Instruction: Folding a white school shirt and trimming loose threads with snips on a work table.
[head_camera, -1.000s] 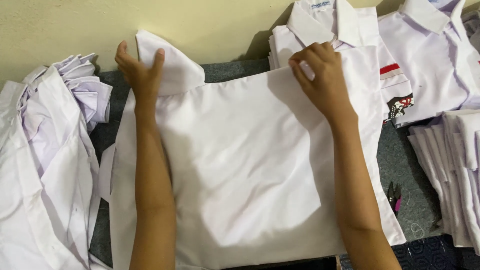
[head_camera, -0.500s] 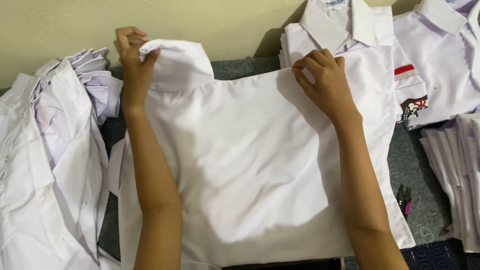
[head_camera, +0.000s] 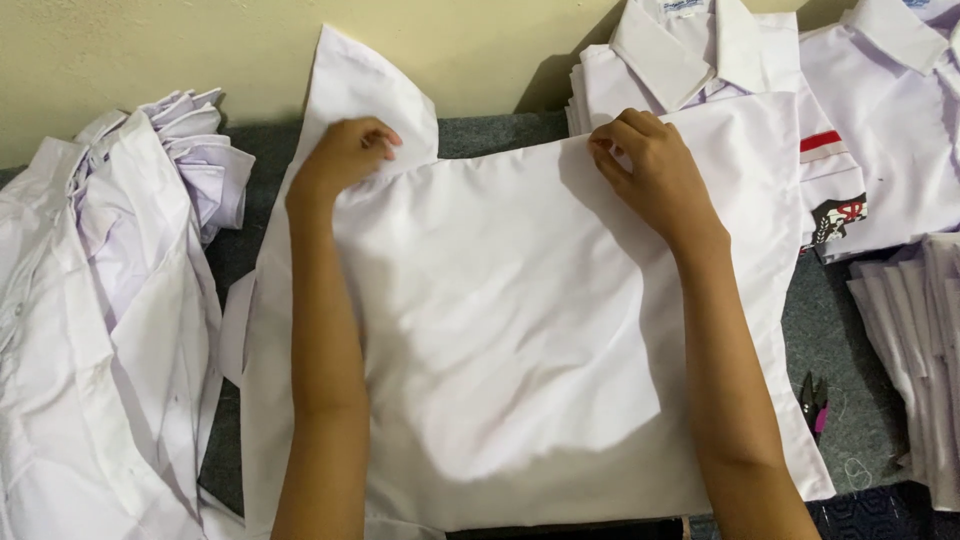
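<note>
While a white shirt lies spread flat across the middle of the frame on a dark grey work surface, both hands rest on its upper edge, seemingly to keep the cloth taut and square. At upper centre-left, the left hand is curled, fingers bent in and pinching the fabric where a sleeve stands up against the pale wall; that grip appears to hold the sleeve at its seam so it can be controlled. Right of centre at the top, the right hand lies knuckles up with fingers bent, its fingertips pressed down and nipping the straight top edge of the shirt, apparently pinning it so the panel stays smooth. Neither hand is spread wide; both are partly closed on cloth. Along the left side of the frame sits a loose heap of crumpled white shirts. At upper right lie folded shirts with collars showing, one with a red and dark chest badge, and at the right edge a stack of folded white cloth. Small snips lie on the surface at lower right, well apart from both hands.
</note>
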